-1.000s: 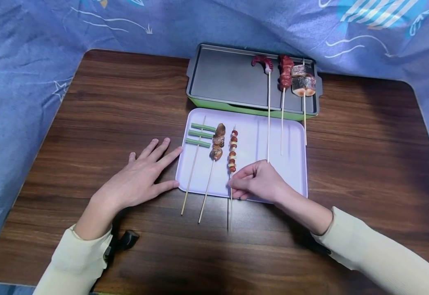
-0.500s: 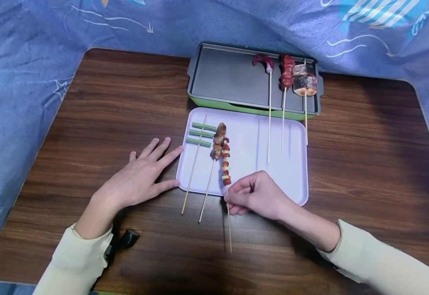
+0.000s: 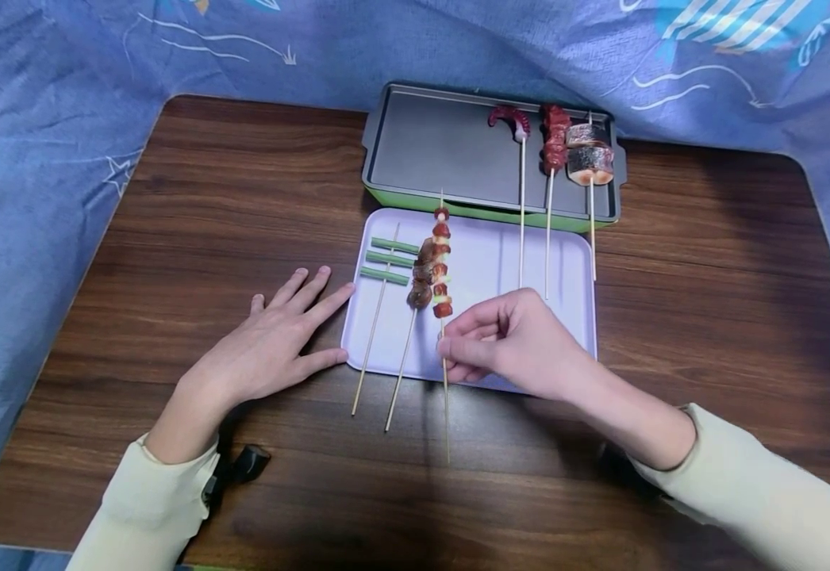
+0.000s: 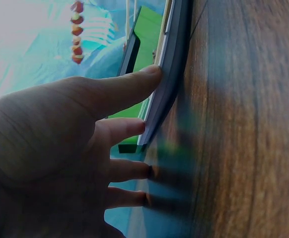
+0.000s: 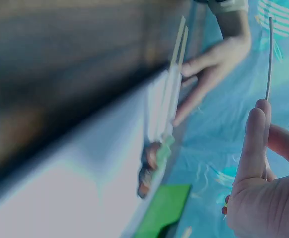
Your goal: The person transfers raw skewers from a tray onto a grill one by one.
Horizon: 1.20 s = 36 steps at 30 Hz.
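My right hand (image 3: 511,345) pinches the stick of a skewer with small red and pale pieces (image 3: 441,266), raised above the tray. In the left wrist view those red pieces (image 4: 77,32) hang well above the tray's edge. My left hand (image 3: 265,345) lies with fingers spread, thumb and index finger touching the left edge of the lavender tray (image 3: 486,262). On that tray rest a skewer of green bean-like pieces (image 3: 389,258) and a skewer of brown meat chunks (image 3: 420,295), partly covered by the raised one in the head view.
Behind the tray stands a green grill with a dark grey plate (image 3: 429,143). On its right side lie a purple tentacle skewer (image 3: 511,120), a red meat skewer (image 3: 555,139) and a fish-slice skewer (image 3: 590,155), their sticks reaching out over the front edge. A blue cloth (image 3: 301,47) hangs behind the table.
The red-and-pale skewer has come up off the tray in my right hand, drawn first toward me and then forward, its tip now reaching the grill's front edge. My left hand stays put.
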Motion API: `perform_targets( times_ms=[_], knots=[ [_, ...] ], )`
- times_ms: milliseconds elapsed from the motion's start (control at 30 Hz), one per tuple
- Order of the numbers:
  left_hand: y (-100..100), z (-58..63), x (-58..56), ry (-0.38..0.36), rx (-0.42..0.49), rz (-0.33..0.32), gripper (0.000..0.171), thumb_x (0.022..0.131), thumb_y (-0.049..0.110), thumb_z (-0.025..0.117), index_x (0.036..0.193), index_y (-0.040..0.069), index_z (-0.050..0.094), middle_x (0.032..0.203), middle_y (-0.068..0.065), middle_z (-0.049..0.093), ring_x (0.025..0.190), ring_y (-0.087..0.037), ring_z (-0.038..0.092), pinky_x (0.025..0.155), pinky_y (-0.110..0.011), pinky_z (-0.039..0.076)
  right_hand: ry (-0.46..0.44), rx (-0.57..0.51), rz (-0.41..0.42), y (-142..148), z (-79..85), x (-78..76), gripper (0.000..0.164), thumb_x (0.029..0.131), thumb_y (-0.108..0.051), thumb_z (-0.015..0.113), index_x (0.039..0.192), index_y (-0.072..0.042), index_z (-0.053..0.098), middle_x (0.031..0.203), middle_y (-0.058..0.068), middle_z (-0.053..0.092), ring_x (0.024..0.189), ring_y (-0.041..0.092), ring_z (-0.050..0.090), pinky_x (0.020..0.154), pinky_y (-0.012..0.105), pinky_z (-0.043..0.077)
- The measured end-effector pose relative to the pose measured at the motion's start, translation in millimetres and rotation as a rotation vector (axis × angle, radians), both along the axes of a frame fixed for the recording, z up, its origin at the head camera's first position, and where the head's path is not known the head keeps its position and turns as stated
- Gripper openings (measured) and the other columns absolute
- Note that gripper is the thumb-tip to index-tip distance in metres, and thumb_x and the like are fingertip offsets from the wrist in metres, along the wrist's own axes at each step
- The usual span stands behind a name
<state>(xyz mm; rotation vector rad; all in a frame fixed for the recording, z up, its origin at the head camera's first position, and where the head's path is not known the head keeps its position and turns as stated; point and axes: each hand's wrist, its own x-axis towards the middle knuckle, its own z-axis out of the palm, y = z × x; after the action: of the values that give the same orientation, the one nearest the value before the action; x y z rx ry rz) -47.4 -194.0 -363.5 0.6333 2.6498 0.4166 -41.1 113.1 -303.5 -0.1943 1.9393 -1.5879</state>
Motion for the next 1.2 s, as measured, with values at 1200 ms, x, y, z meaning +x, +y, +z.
perform_targets(
  times_ms=[1200],
  knots=[
    [0, -1.3, 0.3, 0.004, 0.009, 0.006, 0.079, 0.094, 0.055, 0.058, 0.158, 0.034, 0.017, 0.164, -0.009, 0.009, 0.149, -0.035, 0.005, 0.098, -0.079, 0.017, 0.027, 0.115, -0.289, 15, 4.1, -126.6, 0.015, 0.090, -0.005, 0.071, 0.099, 0.006, 0.072, 0.074, 0.009, 0.073, 0.066, 0.017, 0.072, 0.065, 0.032, 0.058]
  ],
)
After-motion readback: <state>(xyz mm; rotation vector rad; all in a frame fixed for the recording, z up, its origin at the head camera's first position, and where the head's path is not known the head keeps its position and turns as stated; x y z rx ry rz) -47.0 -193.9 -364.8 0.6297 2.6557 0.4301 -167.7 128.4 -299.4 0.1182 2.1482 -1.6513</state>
